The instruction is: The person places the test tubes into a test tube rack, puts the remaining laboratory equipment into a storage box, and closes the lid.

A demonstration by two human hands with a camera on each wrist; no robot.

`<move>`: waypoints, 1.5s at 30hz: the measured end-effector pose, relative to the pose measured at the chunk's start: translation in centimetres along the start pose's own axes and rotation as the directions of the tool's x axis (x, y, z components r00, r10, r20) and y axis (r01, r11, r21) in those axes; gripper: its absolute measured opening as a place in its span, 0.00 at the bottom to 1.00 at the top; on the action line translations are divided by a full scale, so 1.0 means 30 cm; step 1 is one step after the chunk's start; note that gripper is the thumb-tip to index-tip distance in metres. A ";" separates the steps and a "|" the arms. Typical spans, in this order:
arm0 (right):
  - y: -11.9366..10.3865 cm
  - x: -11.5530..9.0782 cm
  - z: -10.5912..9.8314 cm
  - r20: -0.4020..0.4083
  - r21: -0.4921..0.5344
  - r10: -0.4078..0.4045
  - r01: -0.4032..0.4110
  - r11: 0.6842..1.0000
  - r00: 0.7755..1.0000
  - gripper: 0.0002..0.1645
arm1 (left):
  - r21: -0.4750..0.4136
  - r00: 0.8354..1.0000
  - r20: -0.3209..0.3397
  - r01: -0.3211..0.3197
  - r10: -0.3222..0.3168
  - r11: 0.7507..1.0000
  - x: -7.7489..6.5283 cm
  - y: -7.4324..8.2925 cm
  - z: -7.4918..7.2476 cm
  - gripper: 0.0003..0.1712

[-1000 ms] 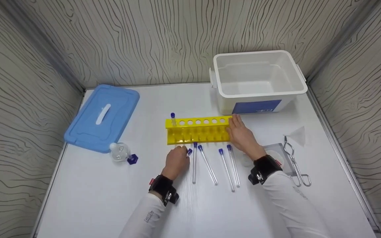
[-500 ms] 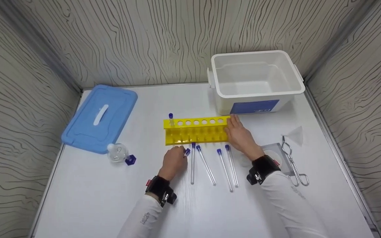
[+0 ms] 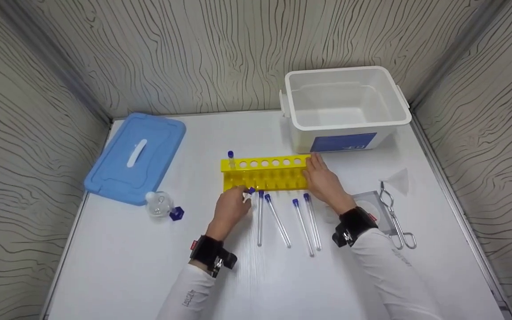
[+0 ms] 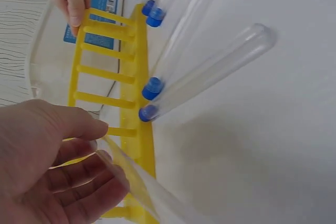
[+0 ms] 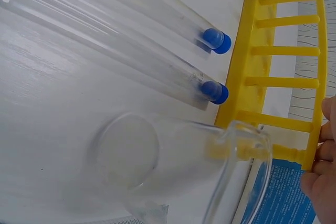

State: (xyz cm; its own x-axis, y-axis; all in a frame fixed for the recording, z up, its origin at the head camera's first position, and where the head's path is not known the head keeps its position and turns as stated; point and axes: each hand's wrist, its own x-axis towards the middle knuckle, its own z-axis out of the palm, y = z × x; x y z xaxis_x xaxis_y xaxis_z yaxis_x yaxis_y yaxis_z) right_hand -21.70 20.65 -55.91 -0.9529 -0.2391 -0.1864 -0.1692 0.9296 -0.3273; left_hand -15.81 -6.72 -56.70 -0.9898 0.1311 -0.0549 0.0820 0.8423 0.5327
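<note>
1. Left hand (image 3: 229, 206): pinching test tube (image 4: 160, 198) by yellow rack's (image 3: 269, 181) front left; blue cap (image 3: 250, 190) visible from head, clear body from left wrist.
2. Right hand (image 3: 325, 181): gripping rack's right end.
3. Four capped tubes (image 3: 278, 222) on bench (image 3: 127, 266), before rack.
4. Clear beaker (image 5: 184, 163) near rack's right end: plain from right wrist, barely visible from head.

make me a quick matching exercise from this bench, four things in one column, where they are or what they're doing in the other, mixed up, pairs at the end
Things:
1. yellow plastic test-tube rack
2. left hand
3. blue rectangular plastic lid
4. silver metal tongs

Places and states:
A. lying at the left side of the white table
B. holding a clear blue-capped tube
C. lying next to the translucent funnel
D. held at one end by the right hand

Pairs: 1-D, 2-B, 3-A, 4-C
</note>
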 end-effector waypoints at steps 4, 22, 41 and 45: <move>0.002 -0.001 0.002 -0.018 -0.006 -0.012 0.012 1.000 1.000 0.36 | -0.017 1.000 -0.011 0.015 -0.015 1.000 -0.002 0.027 -0.039 0.16; -0.001 -0.007 0.001 -0.046 -0.012 -0.043 0.043 0.999 0.998 0.35 | -0.162 0.975 -0.223 -0.032 -0.005 0.986 0.002 0.075 -0.127 0.18; 0.001 0.000 0.004 -0.014 -0.015 -0.009 0.009 1.000 1.000 0.36 | -0.298 0.903 -0.428 -0.185 0.042 0.937 0.037 0.118 -0.200 0.18; 0.001 -0.003 0.006 -0.033 -0.011 -0.021 0.020 1.000 0.999 0.36 | -0.314 0.889 -0.454 -0.212 0.049 0.925 0.049 0.127 -0.211 0.18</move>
State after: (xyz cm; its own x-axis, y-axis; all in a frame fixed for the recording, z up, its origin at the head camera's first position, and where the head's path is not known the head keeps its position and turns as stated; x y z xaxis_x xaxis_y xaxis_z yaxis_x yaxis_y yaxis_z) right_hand -21.57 20.65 -56.06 -0.9570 -0.2490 -0.1487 -0.1915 0.9277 -0.3205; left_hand -17.69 -6.62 -49.41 -0.9292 -0.0796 0.3610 0.2488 0.5874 0.7701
